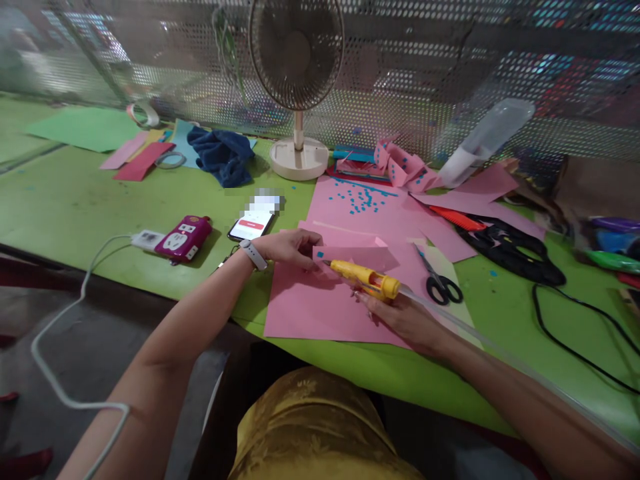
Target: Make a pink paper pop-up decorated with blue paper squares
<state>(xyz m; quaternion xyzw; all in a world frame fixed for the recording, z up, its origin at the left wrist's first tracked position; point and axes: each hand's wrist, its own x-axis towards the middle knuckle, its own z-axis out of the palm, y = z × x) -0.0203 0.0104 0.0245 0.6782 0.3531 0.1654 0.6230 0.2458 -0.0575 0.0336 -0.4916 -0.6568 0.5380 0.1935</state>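
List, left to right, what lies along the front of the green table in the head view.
White plug, magenta power strip, phone, left hand, yellow glue gun gripped by the right hand, black-handled scissors, black cable.

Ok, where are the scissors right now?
Head view: the scissors lie right of centre on the paper, just right of the yellow glue gun in the right hand.
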